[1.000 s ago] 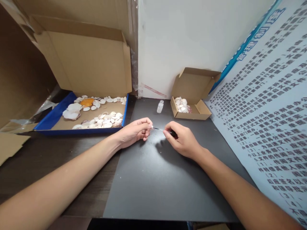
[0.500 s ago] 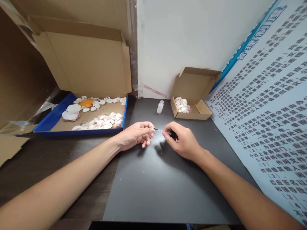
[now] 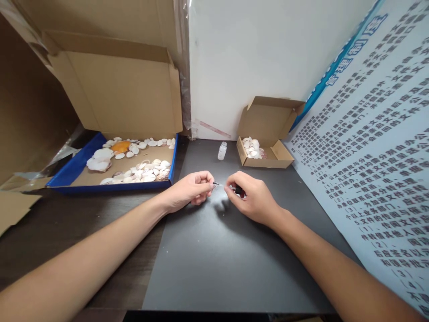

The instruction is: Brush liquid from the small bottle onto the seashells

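Observation:
My left hand (image 3: 187, 192) pinches a tiny dark, shiny piece (image 3: 216, 183) between thumb and forefinger, the other fingers curled in. What the piece is, I cannot make out. Just to the right, my right hand (image 3: 253, 197) is closed around a black-capped applicator (image 3: 239, 191) with a thin, pale tip pointing left. The tip faces the dark piece; whether they touch is too small to tell. Both hands are held over a dark grey mat (image 3: 214, 268). Beyond them stands a small uncapped bottle (image 3: 222, 151), clear with whitish contents or label.
At the left lies a blue-sided cardboard box (image 3: 110, 185) with its lid up, holding several white shells (image 3: 147, 171) and an orange one (image 3: 120, 146). A smaller brown box (image 3: 268, 162) with shells stands back right. A printed panel (image 3: 368, 156) borders the right side.
My left fingers have curled in more tightly under the pinch. The right hand and applicator have shifted very slightly left, and the view has moved a little.

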The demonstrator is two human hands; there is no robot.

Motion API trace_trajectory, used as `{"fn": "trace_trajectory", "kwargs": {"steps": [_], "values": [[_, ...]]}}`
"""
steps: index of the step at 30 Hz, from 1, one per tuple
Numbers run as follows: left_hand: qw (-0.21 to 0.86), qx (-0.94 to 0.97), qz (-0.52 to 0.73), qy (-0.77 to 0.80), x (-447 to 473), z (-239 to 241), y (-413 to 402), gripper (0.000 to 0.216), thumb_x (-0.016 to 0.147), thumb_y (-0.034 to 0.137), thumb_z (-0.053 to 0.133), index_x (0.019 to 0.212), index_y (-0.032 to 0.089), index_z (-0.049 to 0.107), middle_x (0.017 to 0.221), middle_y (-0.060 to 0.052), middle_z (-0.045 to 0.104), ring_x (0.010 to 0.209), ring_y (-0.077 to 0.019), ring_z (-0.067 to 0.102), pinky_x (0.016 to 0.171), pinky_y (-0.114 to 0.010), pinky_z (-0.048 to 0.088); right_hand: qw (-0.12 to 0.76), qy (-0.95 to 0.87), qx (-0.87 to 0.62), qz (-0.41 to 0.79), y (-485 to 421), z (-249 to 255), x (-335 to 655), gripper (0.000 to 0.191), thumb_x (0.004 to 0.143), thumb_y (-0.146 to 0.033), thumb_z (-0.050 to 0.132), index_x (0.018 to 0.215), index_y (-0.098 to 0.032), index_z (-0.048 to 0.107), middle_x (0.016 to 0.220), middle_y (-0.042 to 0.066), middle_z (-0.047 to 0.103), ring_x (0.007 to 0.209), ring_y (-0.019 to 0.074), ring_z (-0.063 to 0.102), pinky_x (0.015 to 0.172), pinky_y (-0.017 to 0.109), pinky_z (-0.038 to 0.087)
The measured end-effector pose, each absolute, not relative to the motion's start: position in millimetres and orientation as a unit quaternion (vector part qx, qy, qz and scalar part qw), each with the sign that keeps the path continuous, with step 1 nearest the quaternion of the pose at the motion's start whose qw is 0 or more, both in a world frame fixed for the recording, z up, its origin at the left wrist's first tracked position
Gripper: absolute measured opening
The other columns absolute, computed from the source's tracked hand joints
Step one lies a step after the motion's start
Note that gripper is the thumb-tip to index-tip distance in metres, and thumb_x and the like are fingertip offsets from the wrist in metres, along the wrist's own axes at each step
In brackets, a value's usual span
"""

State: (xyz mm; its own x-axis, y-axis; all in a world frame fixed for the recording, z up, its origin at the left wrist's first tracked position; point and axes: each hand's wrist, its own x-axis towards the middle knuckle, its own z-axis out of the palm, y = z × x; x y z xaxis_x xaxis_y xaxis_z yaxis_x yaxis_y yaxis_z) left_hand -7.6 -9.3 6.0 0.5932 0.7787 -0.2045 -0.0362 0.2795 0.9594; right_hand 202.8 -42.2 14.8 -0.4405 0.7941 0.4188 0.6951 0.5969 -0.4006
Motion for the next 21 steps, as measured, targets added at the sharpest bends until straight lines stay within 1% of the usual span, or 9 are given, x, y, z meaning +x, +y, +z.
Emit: {"fn": "trace_trajectory", "kwargs": {"steps": [3,6,11,17,21], "values": [[0.710,0.539,0.288,0.350,-7.1,4.3,-8.6,0.024,0.083,0.031,0.067,0.079,0.018,0.047,0.057,0.008,0.048,0.039,-0.0010,0.033,0.037,-0.014,0.023,0.272,-0.844,-0.457,0.070,-41.0,14.4,203.4,0.007,0.091,-0.024,0.052,0.086,-0.021,0.056,0.079,0.001,0.060,0.065,0.0127,0.052,0.061,0.025,0.037],[0.689,0.560,0.289,0.358,-7.1,4.3,-9.1,0.026,0.084,0.034,0.067,0.078,0.019,0.047,0.054,0.009,0.047,0.038,-0.0017,0.033,0.036,-0.014,0.024,0.281,-0.837,-0.465,0.071,-41.4,14.8,204.3,0.006,0.089,-0.023,0.053,0.084,-0.021,0.055,0.076,-0.001,0.057,0.062,0.0120,0.049,0.059,0.025,0.036],[0.681,0.570,0.279,0.365,-6.1,6.8,-10.4,0.026,0.083,0.033,0.067,0.079,0.019,0.046,0.052,0.010,0.045,0.038,-0.0021,0.033,0.036,-0.014,0.024,0.295,-0.838,-0.448,0.095,-43.0,14.6,203.1,0.008,0.092,-0.025,0.051,0.086,-0.021,0.055,0.080,0.000,0.059,0.065,0.0120,0.051,0.059,0.025,0.036],[0.669,0.583,0.273,0.371,-5.8,7.6,-10.3,0.026,0.087,0.035,0.064,0.078,0.020,0.045,0.052,0.010,0.043,0.039,-0.0027,0.033,0.036,-0.015,0.023,0.295,-0.820,-0.486,0.068,-40.7,15.5,203.7,0.006,0.088,-0.022,0.053,0.083,-0.021,0.054,0.075,-0.001,0.056,0.062,0.0119,0.048,0.057,0.025,0.034],[0.671,0.583,0.272,0.368,-6.2,7.8,-10.7,0.025,0.086,0.034,0.064,0.079,0.020,0.046,0.051,0.010,0.042,0.038,-0.0028,0.032,0.036,-0.015,0.024,0.313,-0.830,-0.454,0.089,-41.2,14.9,203.1,0.006,0.090,-0.024,0.053,0.084,-0.021,0.055,0.077,-0.001,0.057,0.064,0.0117,0.049,0.059,0.024,0.035]]}}
